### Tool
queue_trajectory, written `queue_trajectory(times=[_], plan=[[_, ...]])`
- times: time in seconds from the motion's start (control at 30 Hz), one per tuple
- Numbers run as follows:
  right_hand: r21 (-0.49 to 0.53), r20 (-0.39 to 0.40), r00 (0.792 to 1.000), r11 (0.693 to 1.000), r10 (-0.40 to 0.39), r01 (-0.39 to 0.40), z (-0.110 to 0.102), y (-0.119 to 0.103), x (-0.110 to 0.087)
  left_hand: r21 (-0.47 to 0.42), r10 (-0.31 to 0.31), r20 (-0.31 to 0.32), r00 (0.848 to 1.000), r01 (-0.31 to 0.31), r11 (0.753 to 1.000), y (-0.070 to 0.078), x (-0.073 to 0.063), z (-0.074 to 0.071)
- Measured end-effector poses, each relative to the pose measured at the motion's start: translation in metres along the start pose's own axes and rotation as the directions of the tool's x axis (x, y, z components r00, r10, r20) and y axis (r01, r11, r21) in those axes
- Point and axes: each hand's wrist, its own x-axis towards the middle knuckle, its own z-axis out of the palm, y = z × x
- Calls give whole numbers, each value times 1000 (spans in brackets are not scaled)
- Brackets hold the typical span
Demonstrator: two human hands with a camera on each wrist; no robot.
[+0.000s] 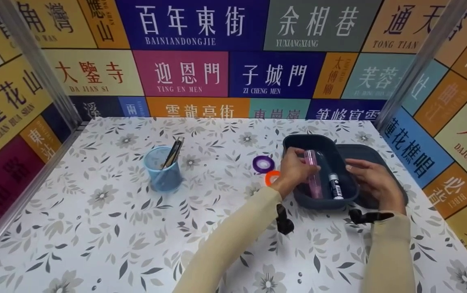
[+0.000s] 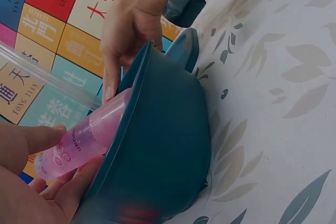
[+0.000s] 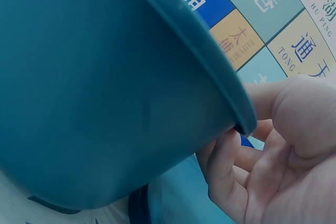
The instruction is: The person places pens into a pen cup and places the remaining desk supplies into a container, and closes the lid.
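Observation:
My left hand (image 1: pixel 298 167) pinches a pink see-through tube-shaped bottle (image 1: pixel 310 162) between thumb and fingers at the left side of a dark blue-green box (image 1: pixel 327 203). The bottle slants, its lower end inside the box, as the left wrist view also shows. A small black-and-white glue stick (image 1: pixel 335 186) lies in the box towards the right. At the right rim, my right hand (image 1: pixel 376 183) grips the box; in the right wrist view the thumb reaches over the rim and curled fingers (image 3: pixel 223 166) sit under it.
Behind my right hand lies the dark lid (image 1: pixel 363 154), partly under the box. A purple tape roll (image 1: pixel 263 164) and an orange ring (image 1: pixel 272 178) lie left of the box. Further left stands a light blue cup (image 1: pixel 164 175) with several pens (image 1: pixel 173 151). Lettered panels border the table.

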Motion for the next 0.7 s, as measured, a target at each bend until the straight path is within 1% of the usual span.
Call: queue_trajectory(times=[0.13, 0.2, 0.37, 0.6, 0.7], plan=[[-8, 6, 1000, 1000, -5, 5, -1, 1, -1, 6, 25, 14, 1000, -25, 1000, -1, -1, 0], [-17, 3, 1000, 1000, -9, 9, -1, 1, -2, 24, 36, 13, 999, -36, 999, 0, -1, 1], [-24, 4, 1000, 1000, -9, 9, 0, 1, -1, 88, 43, 9, 999, -43, 995, 0, -2, 6], [-14, 9, 1000, 1000, 4, -4, -1, 1, 0, 120, 42, 24, 999, -45, 992, 2, -4, 7], [-16, 5, 1000, 1000, 3, -3, -1, 0, 0, 134, 66, 25, 998, -69, 989, 0, -4, 7]])
